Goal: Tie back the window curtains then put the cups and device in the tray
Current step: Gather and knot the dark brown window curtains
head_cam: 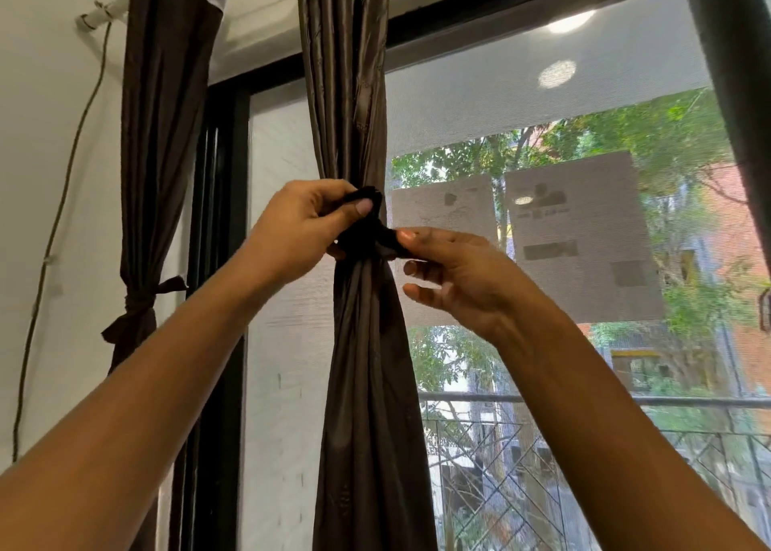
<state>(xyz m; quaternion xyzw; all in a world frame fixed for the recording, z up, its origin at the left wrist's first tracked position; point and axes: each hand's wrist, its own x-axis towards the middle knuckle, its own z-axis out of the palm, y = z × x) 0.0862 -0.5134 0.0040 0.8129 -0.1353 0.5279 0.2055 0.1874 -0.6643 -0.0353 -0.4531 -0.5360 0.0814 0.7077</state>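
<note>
A dark brown curtain [346,91] hangs in the middle of the window, gathered into a narrow bunch at mid height. A dark tie-back band [363,237] is wrapped and knotted around that bunch. My left hand [300,225] pinches one end of the band above the knot. My right hand [450,271] pinches the other end to the right of the knot, with its lower fingers spread. A second brown curtain [167,112] hangs at the left, held by its own knotted band [139,304]. No cups, device or tray are in view.
A black window frame [221,258] separates the two curtains. A mesh screen [542,112] covers the glass, with trees and buildings beyond. A thin cable [54,225] runs down the white wall at the left, below a white curtain rod end [98,16].
</note>
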